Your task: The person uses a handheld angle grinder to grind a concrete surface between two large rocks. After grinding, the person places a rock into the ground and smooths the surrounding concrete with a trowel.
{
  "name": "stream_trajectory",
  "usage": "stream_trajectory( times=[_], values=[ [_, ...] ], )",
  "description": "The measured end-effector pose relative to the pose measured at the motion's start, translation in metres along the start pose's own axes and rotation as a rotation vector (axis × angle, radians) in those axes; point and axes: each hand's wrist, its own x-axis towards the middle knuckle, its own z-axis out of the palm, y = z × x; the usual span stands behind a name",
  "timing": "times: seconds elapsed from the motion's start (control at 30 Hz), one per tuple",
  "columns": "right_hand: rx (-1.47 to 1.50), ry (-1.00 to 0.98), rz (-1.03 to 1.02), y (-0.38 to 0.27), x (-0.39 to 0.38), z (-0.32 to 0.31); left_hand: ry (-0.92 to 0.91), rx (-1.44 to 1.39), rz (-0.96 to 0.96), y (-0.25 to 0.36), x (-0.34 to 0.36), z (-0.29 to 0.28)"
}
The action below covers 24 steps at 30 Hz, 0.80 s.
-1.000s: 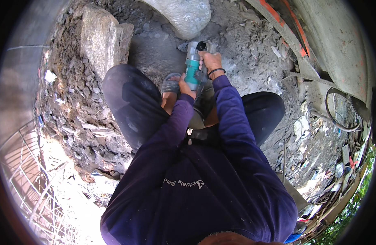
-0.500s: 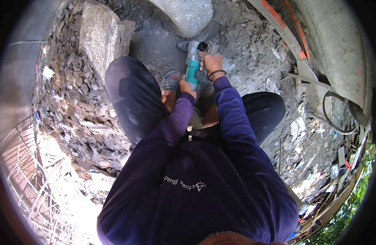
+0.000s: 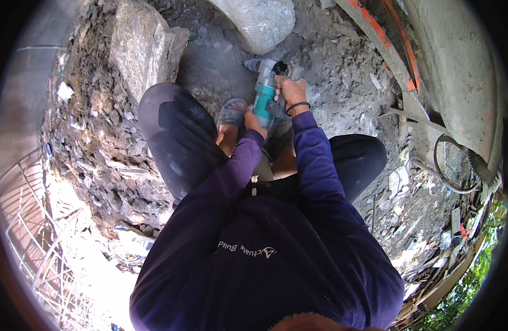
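The person sits low with the left knee (image 3: 161, 102) and right knee (image 3: 370, 154) bent and spread apart, while the left forearm (image 3: 244, 154) and right forearm (image 3: 314, 144) reach forward and draw close together between them. The right hand (image 3: 292, 91) lies farther out, its fingers curled in a firm grip, above a right wrist (image 3: 295, 102) roughly in line with its forearm. The left hand (image 3: 254, 121), nearer the body, is curled too, its fingers partly hidden.

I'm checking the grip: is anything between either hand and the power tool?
Nothing visible: the bare left hand holds the power tool near its rear, the bare right hand nearer its grey front.
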Motion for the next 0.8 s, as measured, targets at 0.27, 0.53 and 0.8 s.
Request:
stream_trajectory(
  times=[0.27, 0.53, 0.8],
  values=[
    [-0.009, -0.068, 0.113, -0.028, 0.002, -0.005, -0.003, -0.001, 0.066, -0.004, 0.022, 0.010],
    [0.011, -0.048, 0.118, -0.033, 0.013, -0.002, 0.005, 0.022, -0.019, 0.012, -0.016, 0.039],
    [0.023, -0.085, 0.090, -0.033, 0.014, 0.008, 0.016, -0.029, -0.153, 0.034, -0.019, 0.046]
  ],
)
